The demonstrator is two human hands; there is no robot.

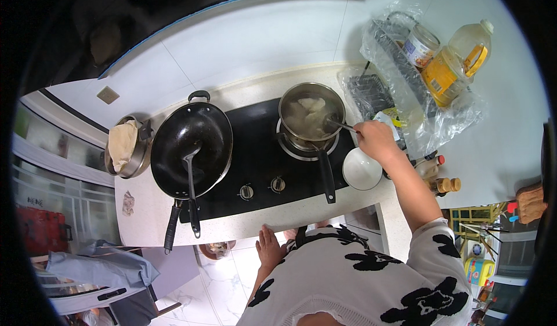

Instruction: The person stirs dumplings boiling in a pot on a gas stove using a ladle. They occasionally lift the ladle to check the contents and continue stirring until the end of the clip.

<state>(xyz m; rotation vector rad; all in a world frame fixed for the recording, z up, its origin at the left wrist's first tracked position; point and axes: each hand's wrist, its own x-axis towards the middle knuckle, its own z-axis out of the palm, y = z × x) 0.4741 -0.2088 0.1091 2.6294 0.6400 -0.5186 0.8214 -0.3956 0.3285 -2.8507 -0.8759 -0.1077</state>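
My right hand (377, 140) is shut on the handle of a ladle (346, 126), whose head dips into a steel saucepan (339, 95). Cloudy liquid fills the pan, with pale, dumpling-like pieces of food (311, 105) in it; the ladle's head is partly hidden there. The saucepan stands on the right burner, its black handle (326, 176) towards me. Just below my right hand is a white bowl (362, 168) with nothing visible inside. My left hand (270, 246) hangs by the counter's front edge, holding nothing, fingers extended.
A black wok (174, 130) with a spatula (190, 187) in it sits on the left of the black hob (256, 152). Steel pots (138, 163) stand further left. At right are a plastic-covered rack (391, 52), a large oil bottle (450, 71) and small seasoning bottles (441, 186).
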